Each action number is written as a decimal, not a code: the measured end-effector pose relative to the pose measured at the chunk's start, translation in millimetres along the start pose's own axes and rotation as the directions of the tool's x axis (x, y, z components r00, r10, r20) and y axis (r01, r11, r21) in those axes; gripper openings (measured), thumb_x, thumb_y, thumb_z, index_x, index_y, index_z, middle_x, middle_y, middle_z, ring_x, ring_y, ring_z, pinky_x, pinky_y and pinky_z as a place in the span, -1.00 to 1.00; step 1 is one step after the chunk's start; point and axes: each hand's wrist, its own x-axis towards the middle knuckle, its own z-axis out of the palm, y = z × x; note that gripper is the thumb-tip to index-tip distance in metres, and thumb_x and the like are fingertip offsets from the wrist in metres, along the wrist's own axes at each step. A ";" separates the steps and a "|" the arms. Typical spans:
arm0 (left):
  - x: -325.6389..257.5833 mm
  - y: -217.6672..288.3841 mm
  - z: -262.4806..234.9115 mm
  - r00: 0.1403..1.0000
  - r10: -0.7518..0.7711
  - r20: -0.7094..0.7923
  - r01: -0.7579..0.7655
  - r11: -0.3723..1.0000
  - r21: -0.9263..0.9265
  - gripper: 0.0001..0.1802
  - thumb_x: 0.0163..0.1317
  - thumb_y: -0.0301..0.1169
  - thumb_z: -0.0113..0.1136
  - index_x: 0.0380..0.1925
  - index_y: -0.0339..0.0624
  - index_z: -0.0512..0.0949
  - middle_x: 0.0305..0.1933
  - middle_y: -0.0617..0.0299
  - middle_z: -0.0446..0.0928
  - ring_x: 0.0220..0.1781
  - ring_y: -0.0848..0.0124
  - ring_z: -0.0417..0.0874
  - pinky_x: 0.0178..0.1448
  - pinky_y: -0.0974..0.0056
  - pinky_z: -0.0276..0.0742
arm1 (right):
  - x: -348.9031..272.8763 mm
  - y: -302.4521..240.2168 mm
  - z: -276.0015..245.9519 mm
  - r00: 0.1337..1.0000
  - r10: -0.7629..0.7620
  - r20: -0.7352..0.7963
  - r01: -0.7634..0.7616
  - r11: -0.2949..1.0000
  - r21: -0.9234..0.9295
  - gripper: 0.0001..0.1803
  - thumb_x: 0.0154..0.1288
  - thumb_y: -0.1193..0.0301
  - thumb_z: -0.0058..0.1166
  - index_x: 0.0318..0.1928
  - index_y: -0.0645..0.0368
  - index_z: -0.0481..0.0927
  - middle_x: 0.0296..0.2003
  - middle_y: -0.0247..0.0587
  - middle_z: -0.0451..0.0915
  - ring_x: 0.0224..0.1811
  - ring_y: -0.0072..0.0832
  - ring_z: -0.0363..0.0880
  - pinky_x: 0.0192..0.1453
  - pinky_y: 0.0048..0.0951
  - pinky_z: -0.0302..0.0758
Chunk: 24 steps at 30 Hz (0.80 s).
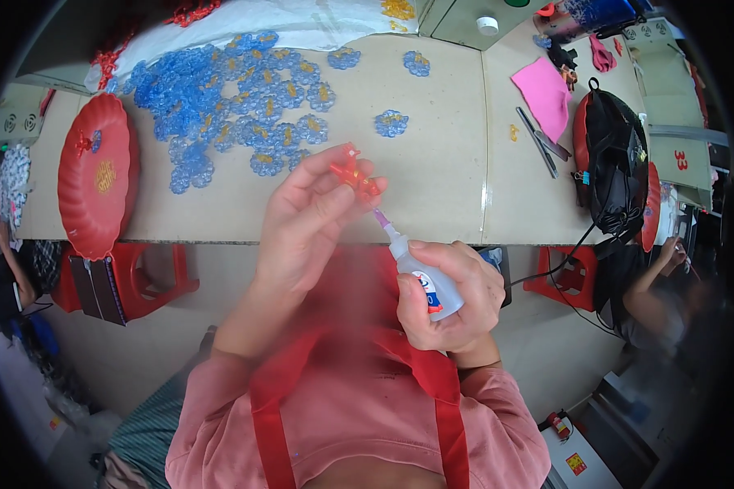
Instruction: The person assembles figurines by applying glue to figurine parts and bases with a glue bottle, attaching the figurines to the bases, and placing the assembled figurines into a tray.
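Observation:
My left hand (302, 213) pinches a small translucent red plastic piece (351, 173) with some yellow on it, held up over the table's near edge. In my right hand (470, 287) is a white squeeze bottle (424, 275), tilted up to the left. Its thin purple nozzle (382, 218) points at the red piece, close to my left fingertips; whether it touches the piece I cannot tell. Beyond my hands lies a heap of clear blue flower-shaped plastic pieces (178, 88), several with yellow bits on top. One blue flower piece (391, 123) lies apart.
A scalloped red tray (72, 175) stands at the left, holding small yellow bits. On the right are a pink cloth (541, 96), scissors (538, 138) and a black bag (617, 155) with cables. Red stools (156, 281) sit below the table. Other people work at both sides.

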 end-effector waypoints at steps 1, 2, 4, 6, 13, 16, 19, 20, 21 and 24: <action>0.0 0.0 0.1 1.000 -0.007 -0.005 0.007 1.000 0.003 -0.58 0.18 -0.58 -0.03 0.09 -0.26 0.28 0.01 -0.02 0.39 0.04 0.14 0.48 0.11 0.17 0.46 | 0.2 -0.2 -0.5 1.000 0.006 0.007 -0.006 1.000 0.001 -0.61 -0.27 0.62 0.18 -0.27 0.29 0.48 -0.50 -0.15 0.56 -0.65 -0.40 0.49 -0.59 -0.56 0.39; 0.0 0.1 0.2 1.000 -0.013 -0.011 0.013 1.000 0.006 -0.58 0.18 -0.57 -0.02 0.08 -0.26 0.28 0.01 -0.02 0.39 0.04 0.13 0.48 0.10 0.17 0.46 | 0.5 -0.7 -1.0 1.000 0.007 0.005 -0.007 1.000 0.002 -0.61 -0.27 0.62 0.18 -0.27 0.29 0.48 -0.50 -0.15 0.56 -0.65 -0.40 0.49 -0.59 -0.56 0.39; 1.2 0.0 0.5 0.999 -0.039 -0.023 0.039 0.999 -0.011 -0.58 0.18 -0.56 -0.02 0.08 -0.26 0.28 0.01 -0.03 0.39 0.04 0.13 0.48 0.10 0.17 0.47 | 0.6 -1.4 -2.0 1.000 0.016 -0.002 -0.016 1.000 0.012 -0.60 -0.28 0.63 0.18 -0.27 0.30 0.48 -0.51 -0.15 0.55 -0.64 -0.39 0.49 -0.57 -0.55 0.41; 1.9 -0.3 0.6 0.997 -0.065 -0.034 0.064 0.998 -0.027 -0.59 0.18 -0.55 -0.02 0.07 -0.27 0.28 0.01 -0.03 0.39 0.04 0.12 0.48 0.10 0.17 0.47 | 0.3 -1.5 -3.1 1.000 0.017 -0.021 -0.016 1.000 0.012 -0.61 -0.28 0.63 0.18 -0.27 0.30 0.48 -0.51 -0.14 0.55 -0.64 -0.39 0.50 -0.57 -0.54 0.41; 1.3 -1.1 -1.0 0.995 -0.080 -0.064 0.077 0.996 -0.050 -0.61 0.20 -0.53 -0.03 0.06 -0.27 0.28 0.02 -0.02 0.38 0.04 0.14 0.48 0.08 0.19 0.50 | -2.5 4.3 -2.9 0.999 -0.010 -0.047 0.010 1.000 0.007 -0.61 -0.27 0.62 0.17 -0.28 0.31 0.48 -0.53 -0.16 0.54 -0.68 -0.42 0.47 -0.61 -0.56 0.38; 1.1 -0.5 -0.1 0.995 -0.078 -0.059 0.075 0.996 -0.046 -0.62 0.21 -0.51 -0.02 0.05 -0.28 0.29 -0.01 0.03 0.40 0.04 0.17 0.48 0.09 0.21 0.47 | -2.1 4.9 -2.2 0.998 -0.013 -0.054 0.013 1.000 0.007 -0.62 -0.27 0.62 0.18 -0.28 0.31 0.48 -0.54 -0.18 0.54 -0.71 -0.44 0.44 -0.64 -0.56 0.35; 1.0 -0.1 0.1 0.995 -0.082 -0.053 0.080 0.996 -0.040 -0.63 0.21 -0.49 -0.01 0.04 -0.29 0.29 -0.04 0.09 0.41 0.04 0.20 0.47 0.10 0.22 0.43 | -2.3 4.5 -2.6 0.999 -0.003 -0.049 0.003 1.000 -0.015 -0.62 -0.27 0.61 0.18 -0.28 0.30 0.48 -0.54 -0.18 0.54 -0.71 -0.44 0.44 -0.64 -0.56 0.34; 1.0 0.1 0.0 0.995 -0.083 -0.050 0.081 0.996 -0.039 -0.63 0.21 -0.49 -0.01 0.04 -0.29 0.29 -0.04 0.09 0.41 0.04 0.20 0.47 0.10 0.22 0.43 | -2.0 4.0 -2.8 0.999 -0.002 -0.050 0.002 1.000 -0.015 -0.62 -0.27 0.61 0.18 -0.28 0.30 0.48 -0.54 -0.18 0.54 -0.71 -0.44 0.44 -0.64 -0.56 0.34; 0.7 0.0 0.0 0.995 -0.084 -0.050 0.082 0.996 -0.039 -0.63 0.21 -0.49 -0.01 0.04 -0.29 0.29 -0.04 0.09 0.41 0.04 0.20 0.47 0.10 0.22 0.43 | -1.5 3.7 -3.0 0.999 0.002 -0.044 -0.003 1.000 -0.018 -0.62 -0.27 0.61 0.18 -0.28 0.30 0.48 -0.53 -0.18 0.55 -0.72 -0.44 0.44 -0.64 -0.56 0.34; 0.2 -0.2 0.3 0.995 -0.084 -0.053 0.083 0.996 -0.031 -0.62 0.21 -0.48 0.00 0.04 -0.29 0.29 -0.04 0.09 0.41 0.04 0.20 0.47 0.11 0.20 0.42 | -1.4 6.1 -1.2 0.999 -0.005 -0.050 0.004 1.000 -0.014 -0.61 -0.27 0.61 0.18 -0.28 0.30 0.49 -0.53 -0.18 0.55 -0.71 -0.43 0.44 -0.64 -0.56 0.35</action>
